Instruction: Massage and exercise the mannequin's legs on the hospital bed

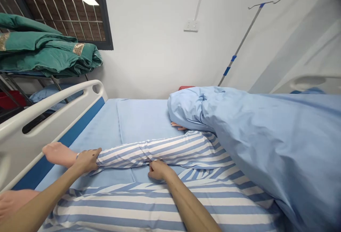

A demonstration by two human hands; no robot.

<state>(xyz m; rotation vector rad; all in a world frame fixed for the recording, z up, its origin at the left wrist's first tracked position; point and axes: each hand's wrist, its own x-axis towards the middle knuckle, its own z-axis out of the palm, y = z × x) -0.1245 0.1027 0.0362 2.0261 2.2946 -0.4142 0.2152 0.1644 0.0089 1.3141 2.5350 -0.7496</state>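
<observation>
A person lies on the bed in a blue-and-white striped pyjama top (160,150), with one arm stretched towards the near side rail. My left hand (86,161) is closed around that person's wrist, just above their pale hand (59,155). My right hand (158,170) pinches the striped cloth beneath the same arm, near the elbow. A light blue blanket (266,143) covers the person's upper body and head. Fingers of their other hand (178,126) show at the blanket's edge. A blurred pink shape (16,203) sits at the lower left, and I cannot tell what it is.
A white hospital bed rail (48,111) with a blue strip runs along the left, over a blue sheet (141,122). Folded green cloths (45,50) lie on a metal rack beyond it. An IV pole (239,43) and a wall socket (191,25) stand behind the bed.
</observation>
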